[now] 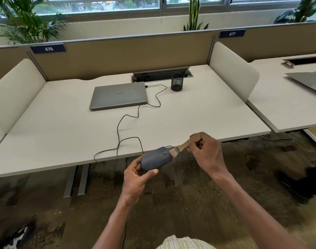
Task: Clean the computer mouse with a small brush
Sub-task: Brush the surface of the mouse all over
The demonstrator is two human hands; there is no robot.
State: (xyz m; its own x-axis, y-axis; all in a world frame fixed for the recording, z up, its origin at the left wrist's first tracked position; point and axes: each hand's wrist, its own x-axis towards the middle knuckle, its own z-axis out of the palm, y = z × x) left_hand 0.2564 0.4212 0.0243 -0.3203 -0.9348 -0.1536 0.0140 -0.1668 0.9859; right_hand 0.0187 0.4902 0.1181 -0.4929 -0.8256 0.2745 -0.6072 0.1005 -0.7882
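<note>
The wired computer mouse [156, 158] is gripped by the left hand [135, 180] off the desk edge [46, 164]. The wooden-handled brush [185, 145], pinched by the right hand [206, 151], touches its front; cleaning appears underway, completion cannot be judged.

desk [198, 112]: white, pretty roomy, beige divider panels along the back and sides
laptop [118, 95]: grey, lid closed, sitting toward the back middle
pen cup [177, 81]: black mesh, just right of the laptop, near the cable tray
desk labels: 476 [48, 49] and 477 [232, 33] on the back panel
plants [28, 20]: leafy, behind the divider by the window
floor [180, 203]: dark patchy carpet
</note>
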